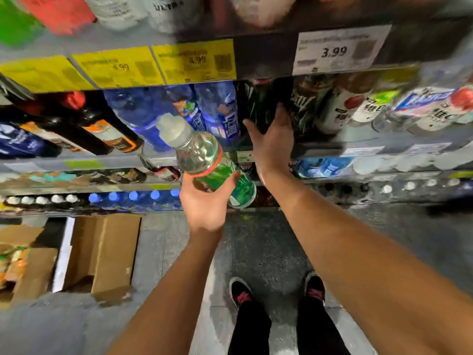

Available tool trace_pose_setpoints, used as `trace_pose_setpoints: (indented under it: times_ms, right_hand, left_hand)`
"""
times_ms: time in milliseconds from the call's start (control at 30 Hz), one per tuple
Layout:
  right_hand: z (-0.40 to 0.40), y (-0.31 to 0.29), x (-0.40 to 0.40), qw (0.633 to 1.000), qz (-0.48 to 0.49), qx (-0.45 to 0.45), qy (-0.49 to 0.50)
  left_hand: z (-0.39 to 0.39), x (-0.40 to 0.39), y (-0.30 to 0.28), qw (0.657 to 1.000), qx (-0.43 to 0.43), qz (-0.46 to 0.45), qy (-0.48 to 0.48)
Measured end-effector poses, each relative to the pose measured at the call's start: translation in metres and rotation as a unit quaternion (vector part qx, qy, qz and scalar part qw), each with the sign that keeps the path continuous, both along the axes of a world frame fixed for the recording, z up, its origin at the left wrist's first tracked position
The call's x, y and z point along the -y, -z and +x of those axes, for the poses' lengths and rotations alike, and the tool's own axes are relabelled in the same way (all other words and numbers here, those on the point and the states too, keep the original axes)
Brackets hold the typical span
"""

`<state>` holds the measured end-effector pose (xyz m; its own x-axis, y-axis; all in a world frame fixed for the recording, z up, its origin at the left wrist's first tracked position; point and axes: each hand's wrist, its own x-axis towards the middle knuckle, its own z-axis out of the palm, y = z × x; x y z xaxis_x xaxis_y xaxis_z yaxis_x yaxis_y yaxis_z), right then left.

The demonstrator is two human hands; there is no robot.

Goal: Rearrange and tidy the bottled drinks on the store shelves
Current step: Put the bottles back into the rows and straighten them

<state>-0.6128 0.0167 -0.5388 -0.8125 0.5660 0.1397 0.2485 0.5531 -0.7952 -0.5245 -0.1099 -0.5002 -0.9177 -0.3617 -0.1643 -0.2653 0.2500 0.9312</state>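
My left hand grips a clear bottle with a green label and a grey cap, tilted with its cap up and to the left, in front of the shelves. My right hand reaches into the middle shelf with fingers spread against a dark green bottle. Whether its fingertips curl round that bottle is hidden. Blue water bottles stand just left of the dark bottle. Dark cans with white lettering stand to its right.
The shelf edge above carries yellow price tags and a white one. White-labelled bottles fill the shelf's right side, dark bottles the left. Lower shelves hold capped bottles. An open cardboard box sits on the floor at left.
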Motion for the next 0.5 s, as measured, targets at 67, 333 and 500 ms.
trace_pose_setpoints:
  times_ms: [67, 333, 500]
  right_hand:
    - [-0.01, 0.002, 0.001, 1.0, -0.011, 0.0, 0.004]
    - [-0.024, 0.011, -0.003, 1.0, -0.009, 0.012, 0.002]
    - [0.001, 0.011, -0.011, 0.998, -0.032, 0.002, -0.051]
  left_hand:
    - [-0.003, 0.001, 0.005, 1.0, 0.003, 0.002, 0.002]
    - [-0.011, 0.008, 0.011, 0.999, -0.011, 0.031, 0.016]
    - [-0.013, 0.007, 0.01, 0.998, -0.006, 0.052, 0.029]
